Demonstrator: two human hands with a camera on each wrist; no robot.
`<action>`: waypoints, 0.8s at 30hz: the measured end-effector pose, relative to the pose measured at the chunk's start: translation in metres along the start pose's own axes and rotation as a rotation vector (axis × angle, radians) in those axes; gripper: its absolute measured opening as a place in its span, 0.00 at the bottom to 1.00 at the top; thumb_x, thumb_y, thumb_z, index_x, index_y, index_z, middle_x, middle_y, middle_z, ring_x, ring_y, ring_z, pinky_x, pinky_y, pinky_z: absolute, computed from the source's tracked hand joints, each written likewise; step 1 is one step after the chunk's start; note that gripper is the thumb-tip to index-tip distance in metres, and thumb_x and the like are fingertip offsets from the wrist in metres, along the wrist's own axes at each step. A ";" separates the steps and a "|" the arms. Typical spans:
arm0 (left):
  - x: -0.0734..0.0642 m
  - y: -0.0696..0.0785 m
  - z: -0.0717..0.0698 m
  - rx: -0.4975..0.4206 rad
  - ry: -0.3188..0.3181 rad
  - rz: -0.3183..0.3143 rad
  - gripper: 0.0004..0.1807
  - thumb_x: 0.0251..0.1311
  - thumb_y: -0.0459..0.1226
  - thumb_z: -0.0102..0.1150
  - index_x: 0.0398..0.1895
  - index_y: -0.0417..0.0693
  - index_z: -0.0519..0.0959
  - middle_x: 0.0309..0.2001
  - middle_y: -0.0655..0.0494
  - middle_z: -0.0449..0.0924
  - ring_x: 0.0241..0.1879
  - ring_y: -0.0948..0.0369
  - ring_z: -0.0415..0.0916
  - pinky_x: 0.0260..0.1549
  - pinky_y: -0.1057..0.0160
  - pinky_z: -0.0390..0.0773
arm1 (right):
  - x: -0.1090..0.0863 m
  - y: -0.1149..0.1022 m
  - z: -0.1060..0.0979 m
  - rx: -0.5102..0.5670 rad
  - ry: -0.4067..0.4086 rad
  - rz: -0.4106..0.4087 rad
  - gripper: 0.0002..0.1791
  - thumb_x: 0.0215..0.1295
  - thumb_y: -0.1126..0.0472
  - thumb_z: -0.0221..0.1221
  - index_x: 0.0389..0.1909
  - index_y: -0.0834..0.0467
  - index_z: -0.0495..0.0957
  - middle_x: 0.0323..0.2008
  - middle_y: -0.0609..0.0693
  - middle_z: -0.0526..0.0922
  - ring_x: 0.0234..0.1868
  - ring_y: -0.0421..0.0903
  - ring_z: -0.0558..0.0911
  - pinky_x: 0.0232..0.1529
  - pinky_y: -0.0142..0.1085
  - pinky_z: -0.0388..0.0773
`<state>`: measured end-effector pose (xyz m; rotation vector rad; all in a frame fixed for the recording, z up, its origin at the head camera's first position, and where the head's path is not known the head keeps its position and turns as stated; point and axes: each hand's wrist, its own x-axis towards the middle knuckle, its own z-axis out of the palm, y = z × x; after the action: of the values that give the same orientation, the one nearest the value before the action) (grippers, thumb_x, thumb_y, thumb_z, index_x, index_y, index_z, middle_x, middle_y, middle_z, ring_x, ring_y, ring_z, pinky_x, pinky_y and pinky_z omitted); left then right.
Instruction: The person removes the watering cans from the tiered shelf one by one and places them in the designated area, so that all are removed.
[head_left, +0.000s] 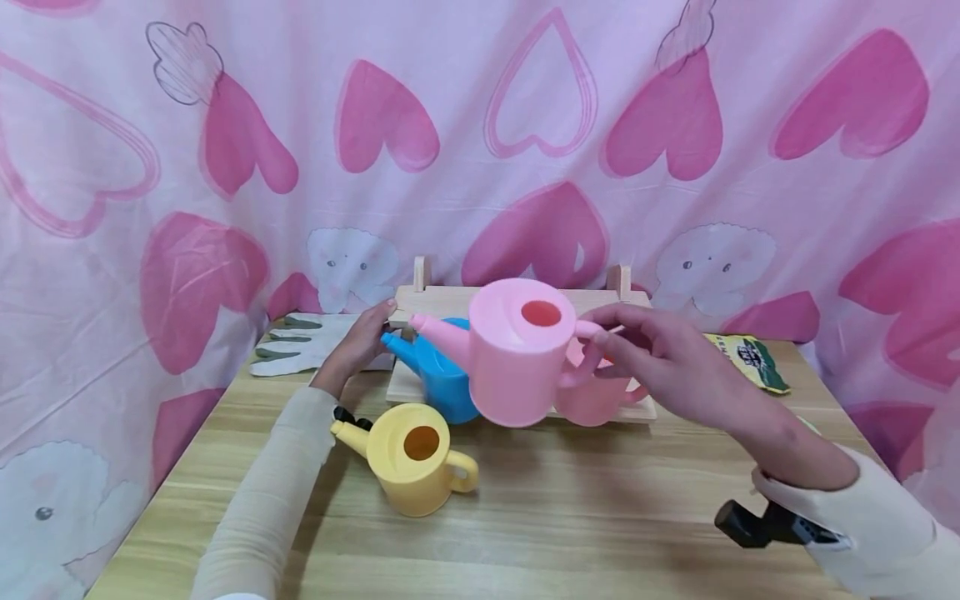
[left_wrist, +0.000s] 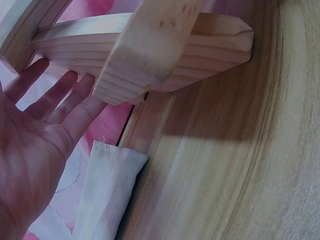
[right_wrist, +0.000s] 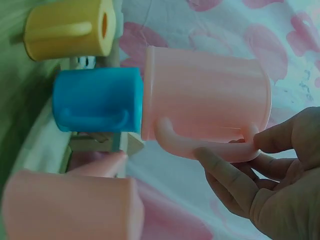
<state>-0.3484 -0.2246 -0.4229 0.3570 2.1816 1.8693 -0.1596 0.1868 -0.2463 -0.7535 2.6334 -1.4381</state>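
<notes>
My right hand (head_left: 667, 358) holds a pink watering can (head_left: 517, 367) in the air by its handle, spout to the left. In the right wrist view, thumb and fingers (right_wrist: 225, 175) pinch that handle. My left hand (head_left: 363, 337) is at the left end of a small wooden shelf (head_left: 450, 302); in the left wrist view its fingers (left_wrist: 82, 110) reach out and touch the wood. On the lower board stand a blue watering can (head_left: 442, 383) and, partly hidden by the held can and right hand, a second pink watering can (head_left: 592, 400).
A yellow watering can (head_left: 412, 475) stands on the wooden table (head_left: 555, 533) in front of the shelf, near my left forearm. White gloves with green fingers (head_left: 300, 350) lie at the back left. At the back right lies a yellow and green packet (head_left: 753, 362). A pink curtain hangs behind.
</notes>
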 end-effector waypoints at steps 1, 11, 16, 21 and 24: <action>0.000 0.000 0.000 0.000 0.002 0.002 0.44 0.77 0.64 0.36 0.83 0.46 0.49 0.77 0.38 0.54 0.73 0.40 0.57 0.63 0.40 0.69 | -0.003 0.002 0.002 0.028 -0.009 0.004 0.13 0.77 0.62 0.58 0.59 0.57 0.80 0.44 0.54 0.85 0.44 0.49 0.88 0.39 0.41 0.87; 0.001 -0.001 0.000 0.016 0.010 0.003 0.44 0.77 0.64 0.36 0.84 0.47 0.48 0.79 0.39 0.51 0.75 0.41 0.54 0.65 0.39 0.66 | -0.033 0.031 0.020 0.156 -0.042 0.023 0.13 0.78 0.64 0.57 0.59 0.61 0.79 0.52 0.57 0.80 0.49 0.53 0.85 0.47 0.41 0.85; 0.000 0.000 0.001 0.004 -0.001 0.006 0.42 0.79 0.62 0.34 0.84 0.47 0.48 0.79 0.40 0.51 0.76 0.42 0.52 0.66 0.40 0.65 | -0.048 0.049 0.032 0.208 -0.093 0.045 0.14 0.79 0.64 0.55 0.61 0.59 0.77 0.49 0.56 0.84 0.51 0.54 0.86 0.51 0.41 0.84; 0.000 0.001 -0.001 0.036 0.004 0.008 0.43 0.78 0.64 0.34 0.84 0.48 0.48 0.79 0.41 0.52 0.76 0.42 0.54 0.66 0.40 0.66 | -0.055 0.066 0.045 0.266 -0.099 0.083 0.14 0.79 0.64 0.55 0.61 0.60 0.75 0.49 0.57 0.85 0.51 0.55 0.85 0.51 0.42 0.83; 0.000 0.000 -0.001 0.023 0.003 0.004 0.43 0.77 0.64 0.34 0.84 0.48 0.48 0.79 0.41 0.52 0.75 0.42 0.54 0.65 0.40 0.67 | -0.058 0.072 0.051 0.278 -0.085 0.120 0.15 0.78 0.64 0.57 0.61 0.60 0.76 0.50 0.57 0.84 0.51 0.56 0.85 0.50 0.42 0.84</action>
<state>-0.3482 -0.2253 -0.4228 0.3635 2.2074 1.8488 -0.1231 0.2045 -0.3442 -0.6013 2.3055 -1.6500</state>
